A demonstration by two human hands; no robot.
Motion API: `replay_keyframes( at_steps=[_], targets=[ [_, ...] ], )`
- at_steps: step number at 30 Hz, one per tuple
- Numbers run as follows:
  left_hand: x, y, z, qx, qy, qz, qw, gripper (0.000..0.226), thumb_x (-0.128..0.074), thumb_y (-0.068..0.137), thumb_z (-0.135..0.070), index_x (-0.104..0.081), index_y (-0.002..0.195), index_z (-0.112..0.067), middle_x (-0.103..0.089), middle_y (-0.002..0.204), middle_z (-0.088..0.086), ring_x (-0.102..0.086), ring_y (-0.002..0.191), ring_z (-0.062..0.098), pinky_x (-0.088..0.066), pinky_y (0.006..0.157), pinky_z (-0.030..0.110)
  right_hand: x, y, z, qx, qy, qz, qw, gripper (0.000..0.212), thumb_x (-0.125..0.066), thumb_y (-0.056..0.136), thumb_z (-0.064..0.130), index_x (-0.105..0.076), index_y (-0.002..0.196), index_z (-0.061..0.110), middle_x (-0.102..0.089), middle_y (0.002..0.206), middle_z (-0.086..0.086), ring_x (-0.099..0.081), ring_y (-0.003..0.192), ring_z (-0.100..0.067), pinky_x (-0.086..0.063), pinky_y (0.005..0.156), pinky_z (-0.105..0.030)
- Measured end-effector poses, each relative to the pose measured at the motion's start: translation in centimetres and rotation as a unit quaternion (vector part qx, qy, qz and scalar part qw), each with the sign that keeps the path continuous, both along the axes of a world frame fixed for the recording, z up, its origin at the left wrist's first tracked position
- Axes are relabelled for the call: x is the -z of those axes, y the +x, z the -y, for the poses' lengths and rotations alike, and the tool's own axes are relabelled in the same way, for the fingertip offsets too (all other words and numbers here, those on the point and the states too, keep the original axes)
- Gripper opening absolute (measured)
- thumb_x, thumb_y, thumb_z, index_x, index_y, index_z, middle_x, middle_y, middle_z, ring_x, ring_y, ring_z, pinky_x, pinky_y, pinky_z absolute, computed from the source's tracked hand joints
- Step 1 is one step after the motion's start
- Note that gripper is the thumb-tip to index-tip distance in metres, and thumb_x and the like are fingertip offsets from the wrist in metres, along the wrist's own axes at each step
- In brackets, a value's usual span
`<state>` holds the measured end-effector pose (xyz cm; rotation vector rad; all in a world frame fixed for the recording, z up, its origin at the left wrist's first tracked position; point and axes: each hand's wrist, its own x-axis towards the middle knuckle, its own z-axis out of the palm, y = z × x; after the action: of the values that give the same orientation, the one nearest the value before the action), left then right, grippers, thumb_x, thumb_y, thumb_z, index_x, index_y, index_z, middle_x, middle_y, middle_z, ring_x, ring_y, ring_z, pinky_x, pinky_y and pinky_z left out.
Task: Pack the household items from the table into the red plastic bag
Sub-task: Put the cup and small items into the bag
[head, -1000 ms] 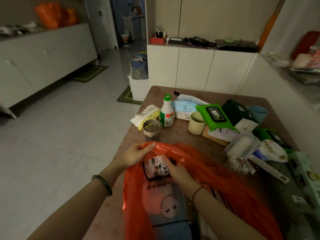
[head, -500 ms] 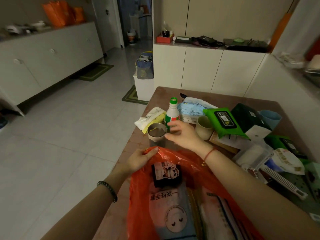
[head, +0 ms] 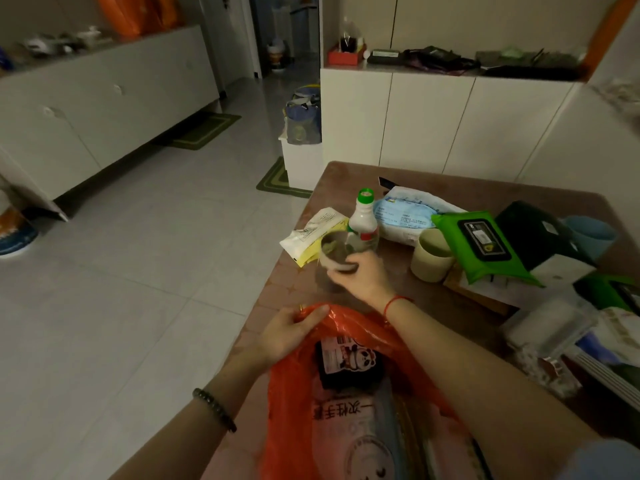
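Head view, right hand point(head: 360, 275) gripping cup point(head: 334, 251), left hand point(head: 289, 329) holding bag point(head: 294, 410)

Red bag point(head: 294, 393); green-capped white bottle point(head: 363, 221); beige cup point(head: 431, 256); bright green wipes pack point(head: 481, 247) (black label).

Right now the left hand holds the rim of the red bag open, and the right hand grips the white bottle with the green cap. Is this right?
Not quite. In the head view the right hand grips the small metal cup, not the white bottle, which stands free just behind it. The left hand does hold the red bag rim open.
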<state>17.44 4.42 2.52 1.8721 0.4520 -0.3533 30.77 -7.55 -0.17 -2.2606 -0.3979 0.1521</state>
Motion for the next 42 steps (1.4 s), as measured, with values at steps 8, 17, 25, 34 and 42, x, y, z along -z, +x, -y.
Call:
replay_keyframes(
  at_steps=[8, 17, 25, 34, 42],
  targets=[
    [-1.2, 0.2, 1.1, 0.023, 0.090, 0.073, 0.993, 0.025, -0.048, 0.091, -0.040, -0.062, 0.087, -0.020, -0.064, 0.079, -0.003, -0.059, 0.071, 0.007, -0.045, 0.070, 0.020, -8.0, -11.7, 10.7, -0.065, 0.361, -0.292, 0.883, 0.019, -0.069, 0.070, 0.018, -0.068, 0.087, 0.010, -0.075, 0.081, 0.000, -0.071, 0.076, -0.009, -0.058, 0.068, -0.023],
    [-2.5, -0.4, 2.9, 0.035, 0.036, 0.071, 0.996, 0.019, -0.044, 0.090, -0.046, -0.053, 0.084, -0.031, -0.065, 0.085, -0.001, -0.063, 0.077, 0.013, -0.049, 0.073, 0.025, -3.5, -15.0, 12.2, 0.147, 0.293, -0.251, 0.911, 0.030, -0.066, 0.080, 0.031, -0.067, 0.095, 0.005, -0.069, 0.094, -0.008, -0.066, 0.090, -0.017, -0.058, 0.073, -0.031],
    [-1.9, -0.3, 3.5, 0.039, 0.056, 0.079, 0.995, 0.033, -0.045, 0.089, -0.047, -0.062, 0.087, -0.018, -0.068, 0.081, 0.001, -0.068, 0.078, 0.016, -0.052, 0.073, 0.024, -1.8, -13.0, 14.9, 0.108, 0.073, -0.147, 0.980, 0.043, -0.042, 0.094, 0.040, -0.063, 0.066, 0.016, -0.066, 0.065, 0.004, -0.059, 0.066, -0.009, -0.041, 0.061, -0.017],
    [-1.3, 0.2, 3.6, 0.024, 0.029, 0.086, 0.996, 0.034, -0.046, 0.089, -0.047, -0.064, 0.095, -0.018, -0.071, 0.088, 0.005, -0.070, 0.081, 0.018, -0.054, 0.075, 0.029, 1.0, -14.4, 17.7, 0.149, -0.063, -0.003, 0.987, 0.018, -0.065, 0.082, 0.022, -0.062, 0.099, 0.015, -0.062, 0.097, 0.003, -0.061, 0.096, -0.017, -0.048, 0.080, -0.023],
    [-1.4, 0.4, 3.8, 0.032, 0.012, 0.103, 0.994, 0.035, -0.046, 0.089, -0.044, -0.066, 0.092, -0.016, -0.073, 0.087, 0.006, -0.071, 0.081, 0.020, -0.057, 0.080, 0.033, -1.1, -11.2, 16.6, 0.148, -0.150, 0.119, 0.970, 0.066, -0.056, 0.086, 0.023, -0.023, 0.144, 0.026, -0.020, 0.152, -0.007, -0.017, 0.141, -0.024, -0.018, 0.114, -0.040]
  ],
)
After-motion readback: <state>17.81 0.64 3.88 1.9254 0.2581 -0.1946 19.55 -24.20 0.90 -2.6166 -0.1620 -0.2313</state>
